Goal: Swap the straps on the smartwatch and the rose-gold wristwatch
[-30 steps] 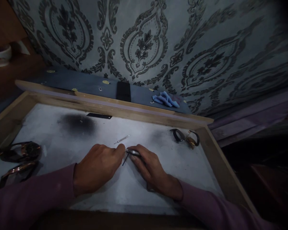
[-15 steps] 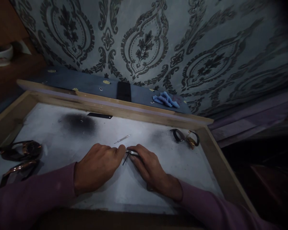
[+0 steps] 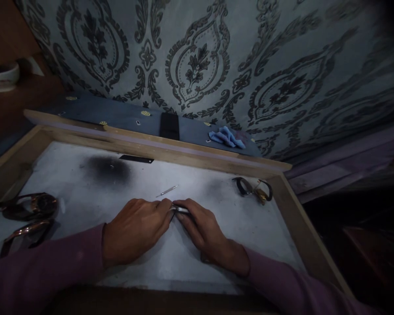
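Note:
Low over the white tray floor, the fingers of my right hand [image 3: 205, 229] are closed round a small silvery metal piece [image 3: 181, 210], which looks like the edge of a watch case. My left hand [image 3: 138, 232] is closed too, thumb and forefinger against the left end of this piece. Whatever lies inside the left fingers is hidden. Just beyond both hands, a thin metal pointed tool [image 3: 167, 190] rests on the white surface. Part of a dark object shows under my right wrist, too covered to name.
Wooden walls [image 3: 197, 155] frame the tray. Watches [image 3: 31, 206] lie at its left, and another watch [image 3: 253, 189] at the right. A flat black strip [image 3: 136, 159] lies by the far wall. Behind it are a black phone-like slab [image 3: 169, 125] and a blue cloth [image 3: 228, 137].
A thin dark stick that poked out below the silvery piece no longer shows. My left fingers have curled further in and down; my right hand has hardly moved.

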`<state>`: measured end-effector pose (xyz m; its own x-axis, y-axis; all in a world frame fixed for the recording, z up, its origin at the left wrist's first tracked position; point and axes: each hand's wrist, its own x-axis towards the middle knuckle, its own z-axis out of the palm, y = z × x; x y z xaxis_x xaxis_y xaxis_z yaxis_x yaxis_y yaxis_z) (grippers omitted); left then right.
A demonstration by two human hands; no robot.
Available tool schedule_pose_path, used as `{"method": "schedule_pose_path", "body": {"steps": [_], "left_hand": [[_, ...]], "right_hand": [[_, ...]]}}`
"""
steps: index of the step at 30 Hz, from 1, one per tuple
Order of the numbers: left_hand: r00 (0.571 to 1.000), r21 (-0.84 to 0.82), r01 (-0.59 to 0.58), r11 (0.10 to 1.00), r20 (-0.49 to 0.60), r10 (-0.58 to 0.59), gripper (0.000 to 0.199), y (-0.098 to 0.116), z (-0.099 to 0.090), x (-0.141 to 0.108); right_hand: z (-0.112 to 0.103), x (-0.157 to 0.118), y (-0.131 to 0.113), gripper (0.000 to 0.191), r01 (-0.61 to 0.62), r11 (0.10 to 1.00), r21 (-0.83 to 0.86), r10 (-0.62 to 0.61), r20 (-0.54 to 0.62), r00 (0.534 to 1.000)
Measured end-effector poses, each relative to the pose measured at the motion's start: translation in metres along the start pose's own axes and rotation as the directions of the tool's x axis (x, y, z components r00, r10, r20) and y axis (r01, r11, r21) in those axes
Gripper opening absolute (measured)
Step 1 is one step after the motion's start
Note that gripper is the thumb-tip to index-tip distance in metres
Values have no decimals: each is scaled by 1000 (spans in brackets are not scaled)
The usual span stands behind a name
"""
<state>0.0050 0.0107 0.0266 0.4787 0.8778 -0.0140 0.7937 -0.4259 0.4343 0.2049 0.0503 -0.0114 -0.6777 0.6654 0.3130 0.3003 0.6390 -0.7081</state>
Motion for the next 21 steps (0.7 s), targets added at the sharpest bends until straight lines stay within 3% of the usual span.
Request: {"method": "schedule_pose_path", "body": {"steps": [3, 7, 16, 21], "left_hand": [[997, -166, -2, 986, -70, -10, 32, 1, -3, 0], [996, -290, 32, 957, -71, -55, 39, 0, -5, 1], [996, -466, 83, 881, 11, -88, 23, -6, -1, 2], [992, -446, 129, 886, 68, -110, 13, -8, -1, 2]], "right_hand": [[-1, 0, -1, 24, -7, 999, 42, 8, -12, 1000], [-1, 0, -1, 23, -55, 996, 74, 55, -9, 998], [-4, 3, -3, 18, -107, 984, 141, 109, -2, 994], [-6, 2, -5, 17, -158, 966, 203, 158, 15, 987]]}}
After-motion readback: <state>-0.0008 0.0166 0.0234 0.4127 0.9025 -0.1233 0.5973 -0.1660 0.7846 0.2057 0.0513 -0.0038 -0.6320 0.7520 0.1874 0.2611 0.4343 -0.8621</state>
